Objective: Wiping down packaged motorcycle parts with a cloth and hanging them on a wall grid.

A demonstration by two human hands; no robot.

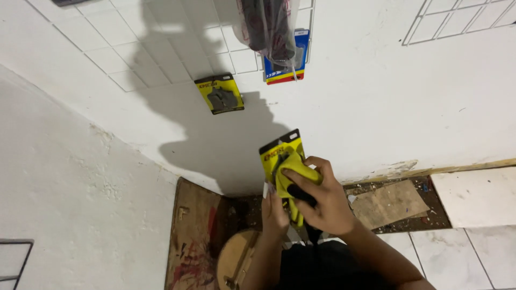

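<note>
1. A flat yellow-and-black cardboard blister pack (280, 156) is held up before a white plastered wall (376, 107), in the middle of the scene, with a soft yellow cloth (298, 173) pressed over its face.
2. The right hand (322, 201) covers the cloth, fingers (301, 177) curled closed around its crumpled folds.
3. The left hand (274, 212) grips the pack's lower edge from below, fingers closed on it.
4. Higher on the wall, a second yellow-and-black blister pack (219, 94) hangs from a white wire grid (161, 53); to its right hangs a blue-and-red carded pack (285, 67) beneath a clear plastic bag (269, 24).
5. Near the person, a worn wooden board (191, 236) leans at left; glossy white floor tiles (457, 252) lie at right.
</note>
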